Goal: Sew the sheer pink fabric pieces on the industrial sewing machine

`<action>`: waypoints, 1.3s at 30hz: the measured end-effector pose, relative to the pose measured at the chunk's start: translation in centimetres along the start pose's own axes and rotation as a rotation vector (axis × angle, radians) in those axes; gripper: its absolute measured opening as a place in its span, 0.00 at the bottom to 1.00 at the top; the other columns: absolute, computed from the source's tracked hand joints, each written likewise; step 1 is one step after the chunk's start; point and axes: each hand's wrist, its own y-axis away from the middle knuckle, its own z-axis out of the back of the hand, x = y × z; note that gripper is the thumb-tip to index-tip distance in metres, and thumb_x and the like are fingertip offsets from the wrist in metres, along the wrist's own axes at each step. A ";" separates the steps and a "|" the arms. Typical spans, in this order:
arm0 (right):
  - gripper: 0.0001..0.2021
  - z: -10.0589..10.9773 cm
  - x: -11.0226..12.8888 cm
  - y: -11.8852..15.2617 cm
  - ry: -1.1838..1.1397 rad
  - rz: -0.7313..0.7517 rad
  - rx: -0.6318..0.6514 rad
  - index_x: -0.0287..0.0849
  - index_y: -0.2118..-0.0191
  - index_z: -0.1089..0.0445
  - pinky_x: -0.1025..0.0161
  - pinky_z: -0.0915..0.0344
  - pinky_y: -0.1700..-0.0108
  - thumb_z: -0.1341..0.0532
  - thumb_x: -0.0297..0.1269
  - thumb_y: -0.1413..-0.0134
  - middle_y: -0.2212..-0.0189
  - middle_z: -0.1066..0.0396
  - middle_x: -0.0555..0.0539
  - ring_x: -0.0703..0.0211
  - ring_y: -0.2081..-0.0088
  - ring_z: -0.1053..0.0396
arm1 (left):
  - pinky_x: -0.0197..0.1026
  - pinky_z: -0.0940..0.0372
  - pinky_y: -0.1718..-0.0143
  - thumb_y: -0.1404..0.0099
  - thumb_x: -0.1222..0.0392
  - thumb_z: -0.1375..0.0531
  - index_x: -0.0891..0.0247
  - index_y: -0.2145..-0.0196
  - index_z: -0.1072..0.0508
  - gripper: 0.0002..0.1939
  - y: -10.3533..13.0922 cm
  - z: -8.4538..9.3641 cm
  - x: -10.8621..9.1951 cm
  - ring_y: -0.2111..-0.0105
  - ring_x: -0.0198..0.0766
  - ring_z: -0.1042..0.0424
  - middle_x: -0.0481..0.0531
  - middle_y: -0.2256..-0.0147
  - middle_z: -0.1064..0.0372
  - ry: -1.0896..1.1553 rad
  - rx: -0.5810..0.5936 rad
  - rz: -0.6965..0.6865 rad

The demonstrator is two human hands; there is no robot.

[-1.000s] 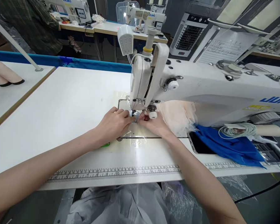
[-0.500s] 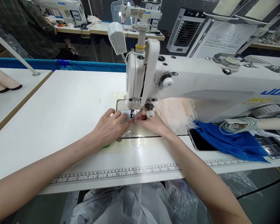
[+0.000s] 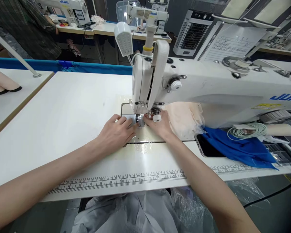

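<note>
At the white sewing machine (image 3: 145, 81), my left hand (image 3: 117, 131) lies on the bed left of the presser foot (image 3: 137, 119). Its fingers are bent and drawn together, with the tips beside the foot; whatever they may grip is too small to make out. My right hand (image 3: 161, 127) is on the other side, partly behind the machine's thread parts. Its fingers are closed near the round needle plate (image 3: 141, 121), and I cannot see what is in them. Sheer peach fabric (image 3: 184, 116) lies bunched under the machine arm, just past my right hand.
Right of the bed lie a phone (image 3: 208, 147), a blue cloth (image 3: 237, 147) and a coil of pale cord (image 3: 247, 130). A printed ruler (image 3: 126, 181) runs along the table's front edge. Beyond the blue trim (image 3: 94, 68), a person in a dark checked garment (image 3: 24, 29) is near other sewing machines.
My right fingertips have drawn slightly right, away from the presser foot, so more of the round needle plate shows. My left hand stays nearly in place. The view has shifted slightly.
</note>
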 end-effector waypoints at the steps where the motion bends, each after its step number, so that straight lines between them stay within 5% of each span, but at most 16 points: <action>1: 0.07 0.0 0.0 0.0 0.017 0.004 -0.012 0.44 0.76 0.36 0.55 0.37 0.57 0.41 0.36 0.50 0.72 0.29 0.47 0.51 0.63 0.32 | 0.46 0.40 0.64 0.29 0.59 0.46 0.64 0.49 0.27 0.15 0.2 0.3 0.0 0.68 0.42 0.30 0.52 0.67 0.28 0.004 0.007 0.004; 9: 0.07 -0.4 0.4 -0.1 0.150 0.062 -0.022 0.45 0.74 0.38 0.54 0.40 0.54 0.43 0.34 0.46 0.71 0.29 0.46 0.49 0.61 0.35 | 0.42 0.37 0.67 0.28 0.63 0.47 0.65 0.53 0.27 0.11 5.6 4.2 -0.1 0.65 0.40 0.28 0.53 0.60 0.25 0.148 -0.014 0.091; 13: 0.06 -0.2 0.2 -0.1 0.194 0.085 -0.011 0.44 0.74 0.37 0.53 0.41 0.54 0.43 0.31 0.46 0.70 0.28 0.45 0.50 0.63 0.34 | 0.46 0.35 0.64 0.29 0.61 0.46 0.68 0.47 0.30 0.15 8.8 4.3 -0.9 0.59 0.45 0.28 0.58 0.52 0.27 0.066 0.015 0.137; 17: 0.05 0.9 0.1 0.7 0.264 0.112 -0.020 0.43 0.72 0.35 0.54 0.41 0.56 0.42 0.29 0.47 0.67 0.27 0.42 0.47 0.60 0.33 | 0.48 0.33 0.59 0.31 0.71 0.48 0.70 0.46 0.31 0.17 9.9 3.6 -1.6 0.57 0.47 0.28 0.59 0.49 0.28 -0.002 0.019 0.069; 20: 0.03 2.6 1.0 1.6 0.375 0.102 0.060 0.41 0.67 0.31 0.57 0.41 0.63 0.42 0.30 0.45 0.65 0.27 0.42 0.49 0.63 0.31 | 0.47 0.33 0.56 0.34 0.77 0.48 0.73 0.49 0.29 0.17 9.5 3.6 -2.3 0.56 0.45 0.27 0.59 0.53 0.25 -0.011 -0.044 -0.023; 24: 0.08 5.2 3.4 3.0 0.349 0.111 0.364 0.43 0.64 0.27 0.62 0.44 0.69 0.43 0.34 0.40 0.70 0.26 0.46 0.54 0.69 0.30 | 0.47 0.32 0.53 0.32 0.73 0.47 0.72 0.53 0.26 0.14 8.4 4.3 -3.6 0.56 0.43 0.27 0.57 0.57 0.24 0.048 -0.144 -0.207; 28: 0.15 6.3 4.9 5.1 0.018 0.191 0.585 0.44 0.69 0.27 0.64 0.44 0.69 0.46 0.41 0.35 0.72 0.28 0.49 0.59 0.70 0.32 | 0.44 0.30 0.54 0.30 0.63 0.45 0.69 0.53 0.23 0.14 6.7 4.8 -4.7 0.52 0.44 0.28 0.56 0.54 0.25 0.061 -0.231 -0.464; 32: 0.19 5.9 4.5 8.1 -0.417 0.016 0.782 0.42 0.73 0.32 0.66 0.47 0.72 0.45 0.48 0.35 0.76 0.35 0.52 0.64 0.73 0.39 | 0.40 0.29 0.56 0.31 0.60 0.44 0.64 0.55 0.21 0.13 4.3 4.6 -5.2 0.54 0.41 0.27 0.54 0.55 0.24 0.081 -0.396 -0.636; 35: 0.16 6.1 3.7 10.2 -0.683 -0.149 0.778 0.41 0.73 0.33 0.68 0.46 0.72 0.43 0.46 0.37 0.77 0.39 0.54 0.65 0.73 0.41 | 0.40 0.28 0.55 0.31 0.61 0.45 0.64 0.56 0.21 0.14 2.4 4.3 -5.4 0.56 0.41 0.26 0.54 0.55 0.24 0.114 -0.468 -0.712; 39: 0.15 8.0 1.8 11.8 -0.574 -0.137 0.472 0.41 0.67 0.30 0.66 0.40 0.68 0.45 0.43 0.34 0.73 0.32 0.50 0.62 0.70 0.36 | 0.43 0.30 0.50 0.31 0.61 0.48 0.65 0.48 0.25 0.18 1.0 3.8 -5.6 0.50 0.44 0.29 0.54 0.48 0.28 0.156 -0.432 -0.731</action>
